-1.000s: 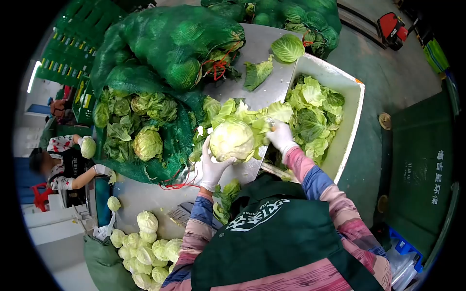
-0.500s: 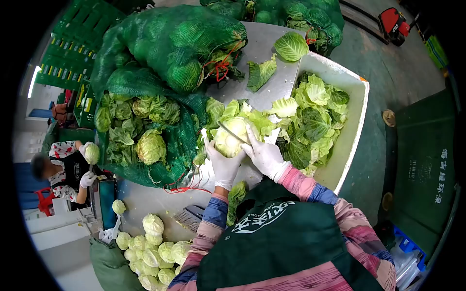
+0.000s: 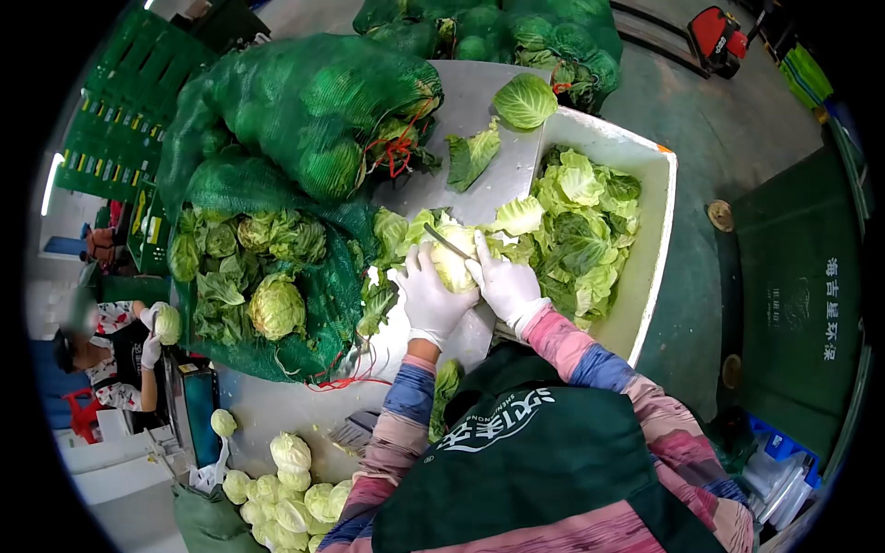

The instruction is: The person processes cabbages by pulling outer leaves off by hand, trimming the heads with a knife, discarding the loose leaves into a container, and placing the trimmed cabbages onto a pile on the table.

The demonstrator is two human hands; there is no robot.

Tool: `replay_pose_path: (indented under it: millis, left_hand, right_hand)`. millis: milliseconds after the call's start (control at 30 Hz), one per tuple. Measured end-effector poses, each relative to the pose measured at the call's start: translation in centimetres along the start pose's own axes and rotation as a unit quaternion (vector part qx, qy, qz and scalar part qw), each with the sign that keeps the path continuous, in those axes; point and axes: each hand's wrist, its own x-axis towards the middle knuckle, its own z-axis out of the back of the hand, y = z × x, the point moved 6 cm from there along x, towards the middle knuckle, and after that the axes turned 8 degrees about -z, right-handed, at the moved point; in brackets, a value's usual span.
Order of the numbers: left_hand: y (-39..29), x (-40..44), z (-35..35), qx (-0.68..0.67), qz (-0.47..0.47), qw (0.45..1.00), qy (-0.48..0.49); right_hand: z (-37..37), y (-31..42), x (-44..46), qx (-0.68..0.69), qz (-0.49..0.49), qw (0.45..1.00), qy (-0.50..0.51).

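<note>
A pale, trimmed cabbage head [image 3: 453,269] sits at the middle of the metal table. My gloved left hand [image 3: 433,297] wraps round its left and near side and steadies it. In my gloved right hand [image 3: 506,284] is a knife [image 3: 446,241], its handle hidden by the fingers. The narrow dark blade slants across the top of the cabbage; how deep it sits, I cannot tell. Loose green leaves [image 3: 391,230] lie behind and left of the cabbage. To the right a white bin [image 3: 656,267] holds many cut outer leaves [image 3: 583,241].
Green mesh sacks of cabbages [image 3: 304,111] stand at back left, one open with untrimmed heads [image 3: 277,309]. Trimmed cabbages [image 3: 290,461] pile up at front left. A whole cabbage [image 3: 525,101] lies at the back. Far left, a co-worker [image 3: 115,355] holds a cabbage. A red pallet jack [image 3: 717,41] stands behind.
The view has shifted, so the scene sits further left. My left hand has moved further over the cabbage, covering more of it. The knife remains across its top in my right hand.
</note>
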Motion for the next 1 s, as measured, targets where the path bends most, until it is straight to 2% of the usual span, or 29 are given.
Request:
replay_pose_path:
  millis: [67, 133, 200, 300, 533, 600, 633, 667, 700, 800, 867, 933, 967, 1000]
  left_hand:
    - [-1.3, 0.2, 0.0, -0.001, 0.023, 1.0, -0.003]
    - [-1.8, 0.3, 0.1, 0.018, 0.111, 0.993, 0.034]
    - [-2.2, 0.5, -0.4, 0.041, 0.102, 0.994, 0.022]
    - [-3.3, 1.0, -0.2, 0.057, 0.131, 0.988, 0.061]
    - [-2.9, 0.7, -0.3, 0.064, 0.135, 0.986, 0.078]
    - [-3.5, -0.7, -0.5, 0.068, 0.08, 0.991, 0.078]
    - [-3.5, -2.7, -1.0, 0.064, 0.02, 0.997, 0.046]
    - [-3.3, -4.3, -1.4, 0.037, -0.047, 0.998, -0.025]
    - [-3.1, -4.8, -0.9, 0.022, -0.043, 0.998, -0.033]
    - [0.1, -5.7, -0.3, -0.1, 0.019, 0.993, -0.054]
    - [2.6, -6.3, 0.8, -0.118, 0.018, 0.991, -0.058]
    - [5.7, -7.6, 0.3, -0.237, 0.087, 0.967, -0.041]
    - [6.7, -8.3, 0.1, -0.3, 0.109, 0.947, -0.039]
    - [7.0, -8.5, 0.5, -0.296, 0.114, 0.948, -0.04]
  right_hand:
    - [0.2, -0.2, 0.7, 0.012, 0.018, 0.999, 0.035]
    - [0.4, -0.4, 1.2, 0.002, 0.005, 0.999, 0.034]
    - [0.6, -1.0, 1.7, -0.032, -0.052, 0.995, 0.081]
    - [0.6, -1.7, 2.3, 0.011, -0.058, 0.995, 0.078]
    - [2.2, -1.4, 4.1, 0.027, -0.046, 0.991, 0.12]
    - [4.4, -2.8, 5.6, -0.049, -0.031, 0.986, 0.157]
    - [3.6, -5.2, 7.1, -0.042, -0.037, 0.99, 0.127]
    - [2.7, -7.5, 8.2, -0.034, -0.043, 0.994, 0.096]
    - [2.8, -7.9, 8.0, -0.026, -0.036, 0.992, 0.115]
    - [0.8, -9.1, 7.4, 0.007, -0.093, 0.989, 0.116]
    - [0.2, -9.9, 6.2, 0.027, -0.114, 0.985, 0.126]
    - [-1.2, -13.6, 6.4, 0.004, -0.199, 0.972, 0.125]
    - [-0.8, -15.8, 6.3, 0.031, -0.212, 0.971, 0.101]
    - [-0.5, -17.4, 6.4, 0.058, -0.226, 0.969, 0.076]
